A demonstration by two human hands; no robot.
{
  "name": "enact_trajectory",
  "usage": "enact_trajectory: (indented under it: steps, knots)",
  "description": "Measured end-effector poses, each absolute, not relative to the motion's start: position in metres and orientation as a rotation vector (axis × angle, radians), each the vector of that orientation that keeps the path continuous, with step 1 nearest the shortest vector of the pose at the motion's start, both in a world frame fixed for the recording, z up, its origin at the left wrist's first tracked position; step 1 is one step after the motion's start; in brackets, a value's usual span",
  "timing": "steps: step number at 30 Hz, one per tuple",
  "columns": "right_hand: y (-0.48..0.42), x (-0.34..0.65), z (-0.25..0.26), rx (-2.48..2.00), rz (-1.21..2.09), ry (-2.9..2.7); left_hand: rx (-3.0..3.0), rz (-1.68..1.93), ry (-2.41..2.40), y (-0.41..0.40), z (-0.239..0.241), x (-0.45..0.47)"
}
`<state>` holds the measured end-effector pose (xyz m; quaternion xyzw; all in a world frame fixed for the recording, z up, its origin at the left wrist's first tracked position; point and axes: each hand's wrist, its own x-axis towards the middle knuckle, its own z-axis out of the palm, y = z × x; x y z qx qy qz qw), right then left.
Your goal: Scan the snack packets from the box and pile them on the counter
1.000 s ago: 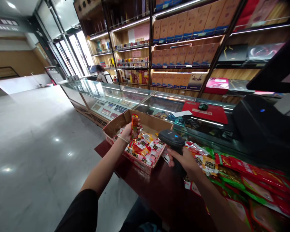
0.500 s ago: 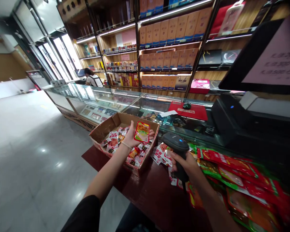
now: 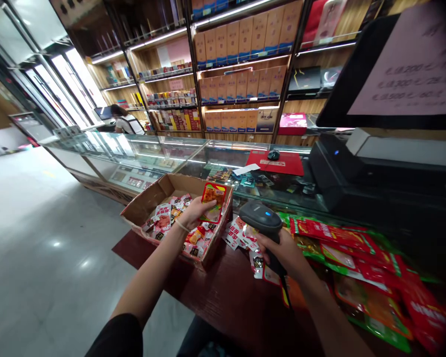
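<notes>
**A:** In the head view, what is the person's left hand doing?

**B:** The left hand [image 3: 193, 214] has its fingers closed on the lower edge of a red snack packet [image 3: 212, 201]. It holds the packet upright over the right end of an open cardboard box [image 3: 145, 204]. The print on the packet is too blurred to read.

**A:** And the other hand?

**B:** The right hand [image 3: 284, 252] is wrapped around the grip of a black barcode scanner [image 3: 260, 217]. The scanner's head faces the packet, near it but apart. The fingers hide most of the grip.

**A:** What lies around them?

**B:** The box is full of small sachets and sits on a dark wooden table [image 3: 226, 297], just in front of a glass counter [image 3: 208, 153]. Loose sachets [image 3: 241, 235] lie between the box and the scanner. To the right, long red-and-green packets [image 3: 342, 243] spread over the table and smear into blur toward the frame edge. A black monitor [image 3: 357, 84] is cut off at the right edge, and a mouse [image 3: 273, 155] rests on a red mat [image 3: 286, 166]. Another person [image 3: 124, 123] is far back by the shelves, partly hidden by the counter.
</notes>
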<state>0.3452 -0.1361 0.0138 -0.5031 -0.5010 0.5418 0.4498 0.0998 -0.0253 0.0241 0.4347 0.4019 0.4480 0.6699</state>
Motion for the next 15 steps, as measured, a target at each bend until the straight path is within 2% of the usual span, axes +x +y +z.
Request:
enact_trajectory:
  steps: [11, 15]
  knots:
    - [-0.141, 0.361, 0.024, -1.264, 1.294, -1.249, 1.015, 1.008, 0.951, -0.03, 0.023, 0.102]
    - [-0.145, 0.392, 0.042, -1.229, 1.181, -1.156, 1.335, 0.918, 1.091, -0.058, 0.042, 0.128]
